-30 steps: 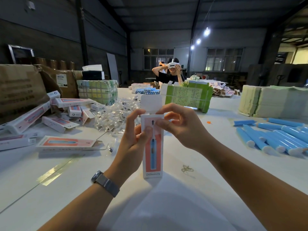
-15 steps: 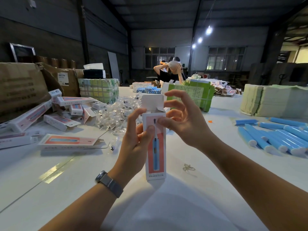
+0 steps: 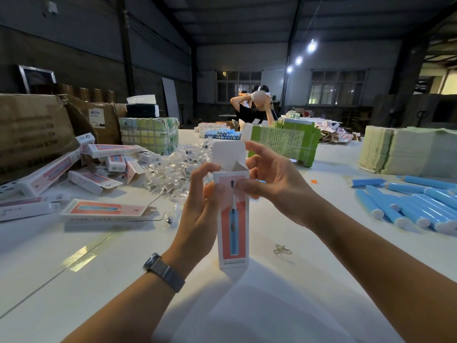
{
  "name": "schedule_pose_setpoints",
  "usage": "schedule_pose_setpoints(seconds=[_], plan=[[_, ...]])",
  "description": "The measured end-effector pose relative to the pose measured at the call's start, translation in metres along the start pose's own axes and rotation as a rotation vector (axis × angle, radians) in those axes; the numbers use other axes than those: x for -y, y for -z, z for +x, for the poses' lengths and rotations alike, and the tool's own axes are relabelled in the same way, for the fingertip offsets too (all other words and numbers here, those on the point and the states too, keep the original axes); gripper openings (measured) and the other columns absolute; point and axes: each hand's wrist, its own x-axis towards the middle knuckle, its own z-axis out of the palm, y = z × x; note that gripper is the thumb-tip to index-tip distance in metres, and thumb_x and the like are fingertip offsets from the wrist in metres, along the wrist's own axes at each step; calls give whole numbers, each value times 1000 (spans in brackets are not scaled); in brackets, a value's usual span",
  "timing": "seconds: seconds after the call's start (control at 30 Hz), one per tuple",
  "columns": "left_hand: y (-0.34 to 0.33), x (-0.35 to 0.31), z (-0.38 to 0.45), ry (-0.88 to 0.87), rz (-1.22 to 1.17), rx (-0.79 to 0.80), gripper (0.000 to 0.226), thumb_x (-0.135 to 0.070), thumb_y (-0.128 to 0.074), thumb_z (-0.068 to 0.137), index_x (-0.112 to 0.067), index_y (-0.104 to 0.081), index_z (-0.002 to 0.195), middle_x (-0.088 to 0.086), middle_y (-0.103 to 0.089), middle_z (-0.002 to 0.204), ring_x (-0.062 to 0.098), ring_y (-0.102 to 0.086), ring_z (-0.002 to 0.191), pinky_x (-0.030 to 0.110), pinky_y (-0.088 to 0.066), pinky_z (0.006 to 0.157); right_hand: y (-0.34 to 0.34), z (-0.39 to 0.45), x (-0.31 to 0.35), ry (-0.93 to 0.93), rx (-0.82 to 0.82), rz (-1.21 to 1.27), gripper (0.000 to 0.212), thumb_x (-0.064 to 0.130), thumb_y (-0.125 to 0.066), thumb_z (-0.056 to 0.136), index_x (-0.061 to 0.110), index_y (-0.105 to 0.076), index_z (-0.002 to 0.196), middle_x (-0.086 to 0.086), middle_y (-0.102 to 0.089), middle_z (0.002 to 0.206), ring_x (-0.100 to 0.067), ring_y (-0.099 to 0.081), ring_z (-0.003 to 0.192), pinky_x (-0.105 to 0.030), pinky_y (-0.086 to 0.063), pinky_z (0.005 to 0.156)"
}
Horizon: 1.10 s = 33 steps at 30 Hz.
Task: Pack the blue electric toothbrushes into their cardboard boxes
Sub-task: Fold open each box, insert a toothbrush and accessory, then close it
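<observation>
A tall white and pink toothbrush box stands upright on the white table, its top flap raised. My left hand grips the box's left side near the top. My right hand pinches the upper right corner, fingers spread above the flaps. Whether a toothbrush is inside I cannot tell. A pile of blue toothbrush handles lies at the right. Flat and folded boxes lie at the left.
Clear bags of brush heads are heaped behind the box. Brown cartons line the left edge. Green leaflet bundles and pale stacks sit farther back. A person sits at the far end. A rubber band lies near my right wrist.
The box has been stood slightly higher and closer. My right hand's fingers lifted off the top flap and spread, leaving the flap standing open.
</observation>
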Motion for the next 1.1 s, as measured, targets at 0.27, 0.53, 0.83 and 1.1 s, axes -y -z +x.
schedule_pose_setpoints(seconds=[0.27, 0.53, 0.83, 1.1], plan=[[0, 2, 0, -22, 70, -32, 19, -30, -31, 105, -39, -37, 120, -29, -64, 108, 10, -69, 87, 29, -62, 68, -1, 0, 0, -1, -7, -35, 31, 25, -74, 80, 44, -67, 103, 21, -61, 86, -7, -60, 77, -21, -49, 59], [-1, -2, 1, -31, 92, -67, 21, -29, -31, 104, -42, -41, 117, -28, -62, 110, 7, -67, 92, 28, -61, 73, 1, 0, -2, 29, 12, -65, 16, 21, -73, 83, 26, -65, 96, -11, -64, 101, -12, -56, 72, -26, -47, 59], [-1, -4, 1, -40, 176, -71, 33, -30, -29, 104, -60, -41, 112, -32, -61, 100, 16, -64, 81, 42, -60, 66, 1, 0, -1, 55, -4, -120, 13, 18, -71, 84, 18, -65, 95, 1, -65, 92, -14, -55, 70, -31, -49, 60], [0, 1, 2, -60, 155, -63, 18, -21, -28, 106, -31, -38, 118, -32, -59, 94, 8, -66, 81, 25, -61, 68, -6, -1, -1, 118, -12, -249, 14, 14, -63, 94, 28, -63, 97, -3, -62, 99, -6, -57, 72, -25, -49, 58]])
